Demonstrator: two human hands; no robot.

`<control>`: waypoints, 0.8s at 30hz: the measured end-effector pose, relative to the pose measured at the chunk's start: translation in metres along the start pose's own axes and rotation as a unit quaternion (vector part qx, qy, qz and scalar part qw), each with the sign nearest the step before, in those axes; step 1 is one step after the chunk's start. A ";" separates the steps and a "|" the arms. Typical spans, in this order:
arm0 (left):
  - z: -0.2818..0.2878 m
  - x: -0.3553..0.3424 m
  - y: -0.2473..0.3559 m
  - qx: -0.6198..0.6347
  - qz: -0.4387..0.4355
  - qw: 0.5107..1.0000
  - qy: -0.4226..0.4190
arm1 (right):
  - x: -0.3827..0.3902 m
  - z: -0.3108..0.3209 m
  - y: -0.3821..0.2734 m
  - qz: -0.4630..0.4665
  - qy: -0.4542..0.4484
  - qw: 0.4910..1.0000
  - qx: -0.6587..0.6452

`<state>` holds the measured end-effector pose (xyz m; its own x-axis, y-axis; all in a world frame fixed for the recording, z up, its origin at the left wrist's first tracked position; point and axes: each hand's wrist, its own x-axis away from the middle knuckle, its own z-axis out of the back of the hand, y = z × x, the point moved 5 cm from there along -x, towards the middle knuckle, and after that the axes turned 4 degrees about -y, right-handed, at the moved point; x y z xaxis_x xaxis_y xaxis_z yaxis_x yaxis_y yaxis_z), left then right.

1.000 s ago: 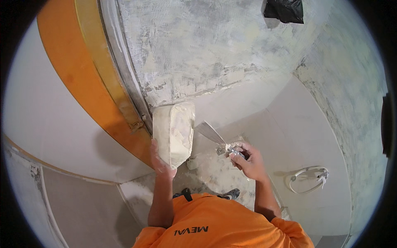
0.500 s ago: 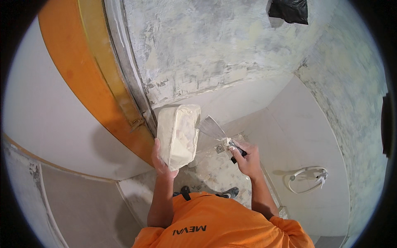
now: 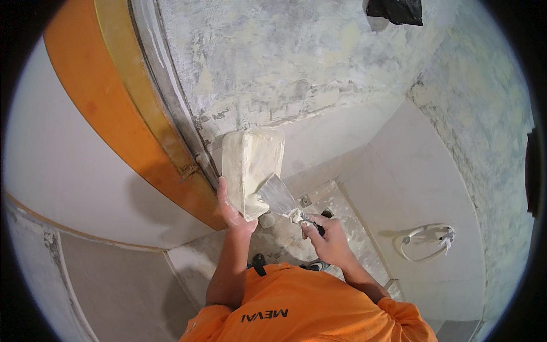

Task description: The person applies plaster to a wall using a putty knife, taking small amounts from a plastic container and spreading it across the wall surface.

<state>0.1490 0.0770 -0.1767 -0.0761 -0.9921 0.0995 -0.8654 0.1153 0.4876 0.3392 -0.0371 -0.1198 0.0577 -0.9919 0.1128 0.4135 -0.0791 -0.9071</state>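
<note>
My left hand [image 3: 232, 211] grips a cream-smeared rectangular tub [image 3: 233, 157] from its left side and lower end. The tub is tilted, and pale filler paste [image 3: 256, 206] sits in its near end. In my right hand [image 3: 327, 236] is a putty knife [image 3: 279, 196], its dark handle held in closed fingers. The wide metal blade reaches over the tub's right rim and touches the paste. More paste sticks to the blade's neck, close to the handle.
An orange door frame [image 3: 122, 122] runs along the left beside a white door panel [image 3: 85, 154]. Ahead is a patchy, plastered wall [image 3: 273, 62] with a black plastic sheet [image 3: 394, 10] on it. A white hose loop [image 3: 424, 242] hangs on the right wall. The floor [image 3: 285, 239] is stained.
My right hand has brought the putty knife left and down, so its blade now lies in the tub at the paste. The tub has shifted slightly up and right.
</note>
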 end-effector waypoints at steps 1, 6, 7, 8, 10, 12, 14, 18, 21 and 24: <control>-0.004 -0.001 -0.002 0.021 0.007 1.000 0.011 | -0.001 0.003 0.001 0.000 0.004 1.000 -0.002; -0.012 0.001 -0.019 0.035 0.032 0.999 -0.006 | -0.015 0.027 -0.026 0.183 0.157 0.956 0.167; -0.009 0.000 -0.024 0.032 0.035 0.999 -0.002 | -0.015 0.025 -0.025 0.183 0.162 0.955 0.167; -0.007 -0.002 -0.028 0.029 0.038 0.999 0.002 | -0.015 0.019 -0.020 0.165 0.141 0.954 0.206; 0.000 -0.007 -0.034 0.020 0.044 0.999 0.019 | -0.014 0.009 -0.012 0.146 0.122 0.950 0.247; 0.005 -0.008 -0.037 0.010 0.047 0.998 0.039 | -0.014 0.000 -0.010 0.146 0.084 0.970 0.178; 0.004 -0.006 -0.040 0.035 0.059 0.997 0.036 | -0.019 0.010 -0.019 0.117 0.060 0.984 0.121; 0.012 -0.008 -0.047 0.038 0.052 0.998 0.005 | -0.021 0.012 -0.014 0.125 0.103 0.967 0.195; 0.012 -0.009 -0.047 0.043 0.033 0.998 0.023 | -0.018 0.009 -0.012 0.132 0.089 0.973 0.168; 0.014 -0.010 -0.044 0.063 0.024 0.998 0.018 | -0.023 0.013 -0.010 0.095 0.108 0.983 0.116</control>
<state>0.1809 0.0815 -0.2109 -0.1024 -0.9829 0.1528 -0.9166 0.1530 0.3695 0.3449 -0.0121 -0.1078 -0.0307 -0.9865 -0.1609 0.6122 0.1087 -0.7832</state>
